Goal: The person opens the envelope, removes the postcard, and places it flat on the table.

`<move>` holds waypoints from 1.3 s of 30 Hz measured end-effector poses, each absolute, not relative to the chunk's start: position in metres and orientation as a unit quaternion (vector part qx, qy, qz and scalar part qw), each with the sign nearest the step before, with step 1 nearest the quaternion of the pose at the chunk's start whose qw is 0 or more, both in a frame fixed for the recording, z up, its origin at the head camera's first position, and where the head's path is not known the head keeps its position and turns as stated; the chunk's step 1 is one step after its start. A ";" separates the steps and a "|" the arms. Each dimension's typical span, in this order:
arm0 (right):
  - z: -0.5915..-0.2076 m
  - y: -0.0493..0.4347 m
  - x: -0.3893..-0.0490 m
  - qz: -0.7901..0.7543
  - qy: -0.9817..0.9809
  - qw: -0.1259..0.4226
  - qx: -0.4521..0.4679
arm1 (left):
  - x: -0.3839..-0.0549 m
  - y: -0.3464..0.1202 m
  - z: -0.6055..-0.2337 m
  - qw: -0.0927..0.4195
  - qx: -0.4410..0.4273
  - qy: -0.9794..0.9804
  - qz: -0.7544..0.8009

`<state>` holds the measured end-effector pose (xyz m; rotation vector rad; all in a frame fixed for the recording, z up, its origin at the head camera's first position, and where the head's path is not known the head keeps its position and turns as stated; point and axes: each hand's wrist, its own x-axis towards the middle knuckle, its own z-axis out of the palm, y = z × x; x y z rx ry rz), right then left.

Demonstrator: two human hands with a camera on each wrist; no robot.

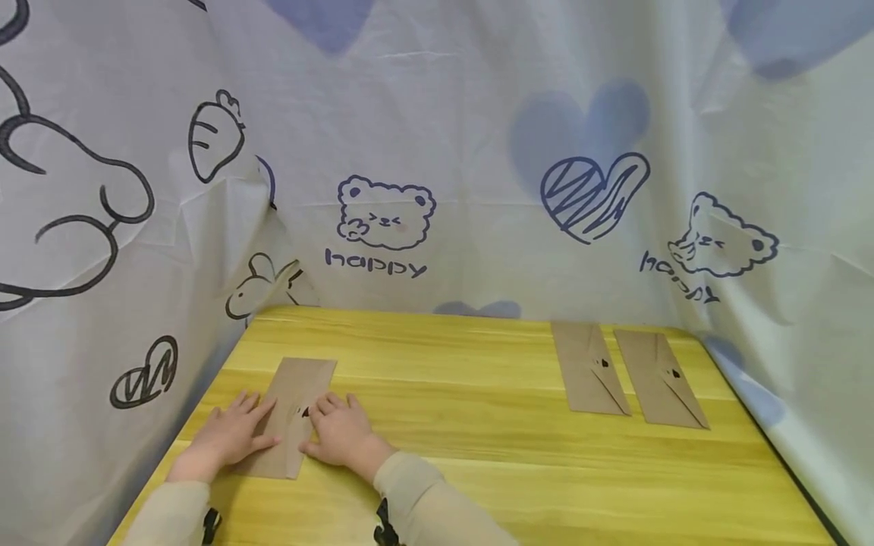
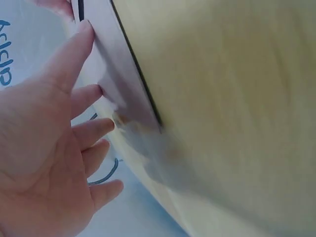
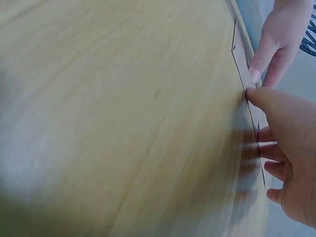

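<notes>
A brown paper envelope [image 1: 307, 371] with a small black mark lies flat at the left of the yellow wood-grain table. My left hand [image 1: 232, 432] rests on its left side with the fingers spread. On its right edge, beside the black mark, lies my right hand [image 1: 341, 432], fingers fairly straight. In the left wrist view, my thumb and fingertips touch the envelope [image 2: 118, 74] along one side. The right wrist view shows my right thumb and fingers along the edge of the envelope [image 3: 241, 54]. My hands cover part of its surface.
Two similar brown envelopes, one [image 1: 580, 364] beside the other [image 1: 649, 349], lie at the table's back right with a narrow gap between them. A white curtain [image 1: 478, 250] with drawn bears and hearts surrounds the table [image 1: 464, 432] at the back and sides.
</notes>
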<state>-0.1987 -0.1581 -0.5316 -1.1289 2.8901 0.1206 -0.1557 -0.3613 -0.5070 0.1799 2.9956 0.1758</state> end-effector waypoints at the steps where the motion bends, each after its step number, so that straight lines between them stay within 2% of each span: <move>1: -0.532 -0.160 -0.199 0.039 0.930 0.014 -0.366 | -0.156 -0.363 -0.508 0.063 0.060 0.995 0.050; 10: -0.536 -0.168 -0.213 0.044 0.913 -0.040 -0.404 | -0.161 -0.366 -0.504 0.070 0.068 0.995 0.034; 26: -0.526 -0.179 -0.243 0.063 0.903 0.019 -0.424 | -0.166 -0.362 -0.507 0.087 0.068 0.993 0.044; 39: -0.522 -0.197 -0.240 0.076 0.913 0.050 -0.397 | -0.162 -0.364 -0.501 0.103 0.058 0.992 0.047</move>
